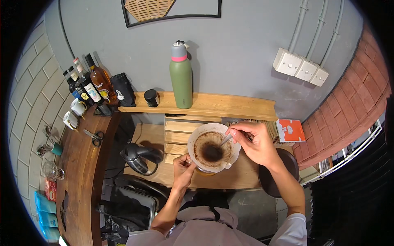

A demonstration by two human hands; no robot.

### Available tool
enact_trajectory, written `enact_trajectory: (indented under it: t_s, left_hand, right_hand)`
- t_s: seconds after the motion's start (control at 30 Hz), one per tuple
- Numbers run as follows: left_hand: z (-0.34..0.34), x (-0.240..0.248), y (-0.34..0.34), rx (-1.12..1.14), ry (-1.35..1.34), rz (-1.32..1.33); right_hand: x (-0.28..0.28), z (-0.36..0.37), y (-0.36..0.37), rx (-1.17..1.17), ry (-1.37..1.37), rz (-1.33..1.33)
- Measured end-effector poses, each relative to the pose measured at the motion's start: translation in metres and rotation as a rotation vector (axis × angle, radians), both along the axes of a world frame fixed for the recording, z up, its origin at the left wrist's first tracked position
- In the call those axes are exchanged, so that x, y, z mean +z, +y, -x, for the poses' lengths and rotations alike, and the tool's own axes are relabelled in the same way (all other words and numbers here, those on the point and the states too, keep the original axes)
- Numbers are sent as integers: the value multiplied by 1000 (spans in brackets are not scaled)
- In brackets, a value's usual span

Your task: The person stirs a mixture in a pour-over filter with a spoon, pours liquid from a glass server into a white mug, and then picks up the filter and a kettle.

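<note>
A white coffee dripper (226, 165) lined with a paper filter (197, 133) stands in front of me. Wet dark coffee grounds (212, 152) lie inside, with a brown ring of residue higher up the paper. In my right hand (256, 143), thumb and fingers pinch the handle of a metal spoon (225, 140), which slants down into the grounds. Its bowl is hidden in the coffee. My left hand (183, 171) is closed at the dripper's left side, on what looks like a small clear handle. Below the dripper only a sliver of an amber-tinted vessel (204, 172) shows.
A black kettle (140, 159) stands to the left on the wooden table (242, 178). Behind, a ledge (230, 103) carries a green bottle (181, 80) and black jar (151, 98). A round dark stool (283, 180) is at right. Scissors (96, 138) lie on the left counter (76, 164).
</note>
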State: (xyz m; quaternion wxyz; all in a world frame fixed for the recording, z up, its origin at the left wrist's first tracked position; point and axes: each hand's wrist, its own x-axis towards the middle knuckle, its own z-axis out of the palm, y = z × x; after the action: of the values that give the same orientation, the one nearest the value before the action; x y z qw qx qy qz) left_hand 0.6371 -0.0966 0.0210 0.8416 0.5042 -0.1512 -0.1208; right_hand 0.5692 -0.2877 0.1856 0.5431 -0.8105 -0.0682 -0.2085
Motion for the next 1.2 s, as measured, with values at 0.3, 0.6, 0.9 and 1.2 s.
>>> enact_trajectory:
  t_s: [0.3,0.6,0.9,1.2]
  left_hand:
    - [3,-5,2,15,19,-32]
    - [3,-13,7,67,13,-54]
    - [13,-24,11,187,19,-94]
    - [34,-22,4,311,38,-180]
  right_hand:
    - [-2,6,4,-65,16,56]
    - [-28,-5,3,-47,13,-166]
    - [-32,-11,-3,12,202,-411]
    - [-31,-19,-25,154,291,-567]
